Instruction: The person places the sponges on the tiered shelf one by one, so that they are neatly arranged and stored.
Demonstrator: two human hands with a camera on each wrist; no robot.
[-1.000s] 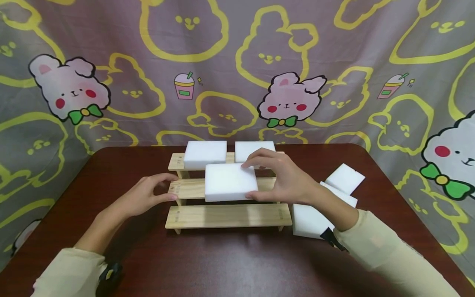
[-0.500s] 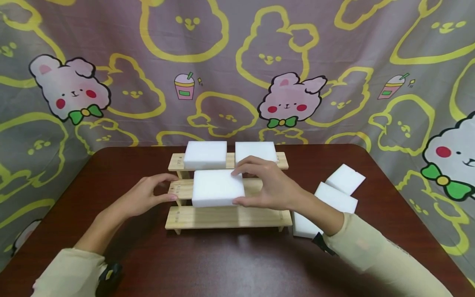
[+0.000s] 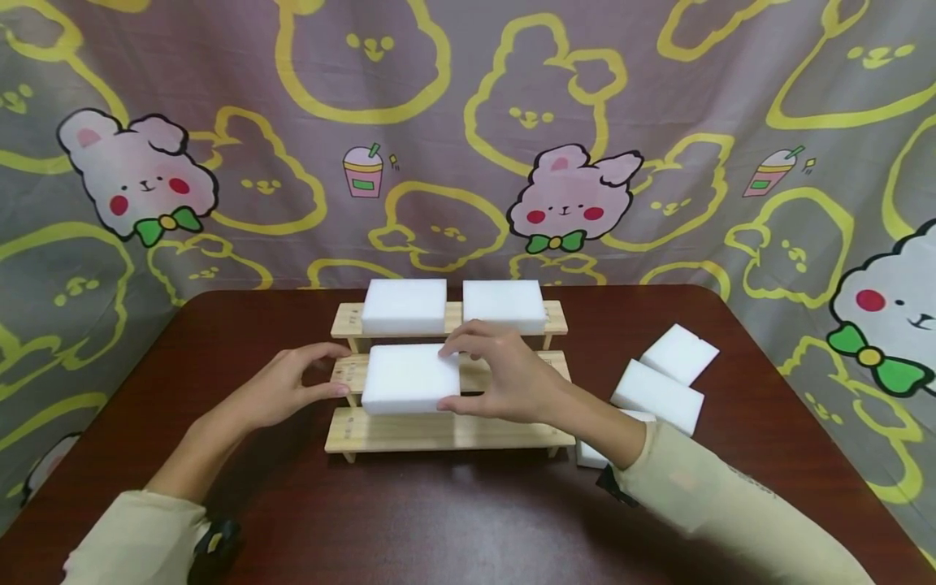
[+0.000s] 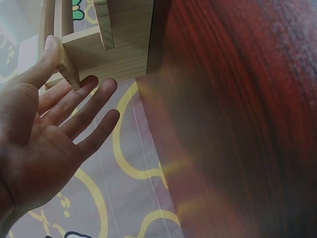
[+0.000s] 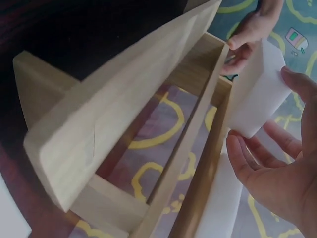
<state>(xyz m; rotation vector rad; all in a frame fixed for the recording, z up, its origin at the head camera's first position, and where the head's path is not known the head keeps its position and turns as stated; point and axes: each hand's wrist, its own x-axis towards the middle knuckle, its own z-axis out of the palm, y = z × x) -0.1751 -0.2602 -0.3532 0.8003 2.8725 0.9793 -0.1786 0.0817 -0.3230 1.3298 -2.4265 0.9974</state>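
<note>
A three-tier wooden display stand (image 3: 483, 431) sits on the table. My right hand (image 3: 515, 378) pinches a white foam block (image 3: 408, 378) by its right end, thumb at the near side and fingers at the far side. That block is over the left part of the middle shelf; whether it touches the wood I cannot tell. At the shelf's left end, my left hand (image 3: 274, 386) holds the stand between thumb and index finger. In the left wrist view its other fingers (image 4: 96, 131) are spread. Two more foam blocks, a left block (image 3: 405, 302) and a right block (image 3: 504, 301), rest on the top shelf.
To the right of the stand lie more white foam blocks: a far one (image 3: 680, 354), a middle one (image 3: 658, 396) and a near one (image 3: 591, 455) partly behind my right forearm. A patterned curtain (image 3: 439, 146) hangs behind the dark red table (image 3: 409, 520).
My right hand has carried the foam block leftward and slightly nearer along the middle shelf. The left hand has stayed at the stand's left end.
</note>
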